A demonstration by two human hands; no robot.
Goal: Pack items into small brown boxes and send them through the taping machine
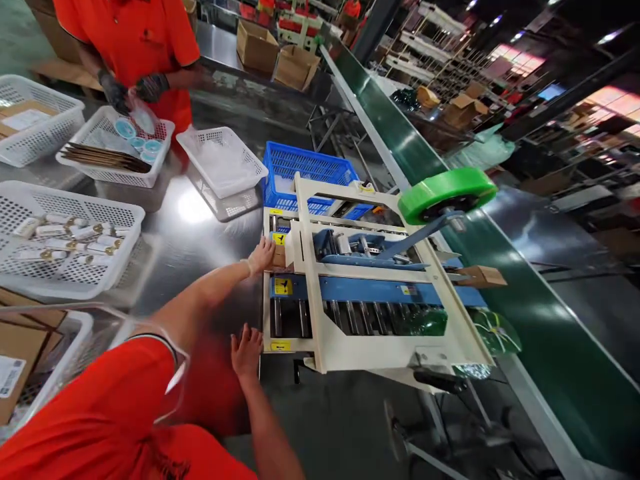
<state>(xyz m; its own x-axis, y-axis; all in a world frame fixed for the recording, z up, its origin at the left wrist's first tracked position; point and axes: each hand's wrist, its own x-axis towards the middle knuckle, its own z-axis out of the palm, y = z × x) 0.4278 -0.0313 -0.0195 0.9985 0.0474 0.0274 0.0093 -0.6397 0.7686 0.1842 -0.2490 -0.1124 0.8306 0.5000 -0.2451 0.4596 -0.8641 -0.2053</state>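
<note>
Left hand (261, 254) stretched out to the infeed end of the carton-sealing machine (370, 293), fingers flat against a small brown carton (279, 256) sitting at the mouth of the machine, just beside a yellow warning label; pushing contact rather than a closed grip, fingers extended, nothing clasped. Right hand (246, 350) spread open, palm down, on the steel bench (200, 233) just before the machine's near corner, holding nothing. Green tape roll (447, 193) mounted on an arm above the machine; steel rollers visible below the blue side rail. A second small carton (481, 275) poking out at the far end of the machine, next to the dark green conveyor belt (530, 320). Blue basket (307, 175) behind the machine. White perforated baskets across the bench: one (65, 247) with small white tubes, one (223, 160) tilted, one (113, 147) with round blue-lidded items and flat brown strips. Across the bench, a co-worker in an orange shirt, dark-gloved hands (133, 90) handling a clear bag above that last basket.
</note>
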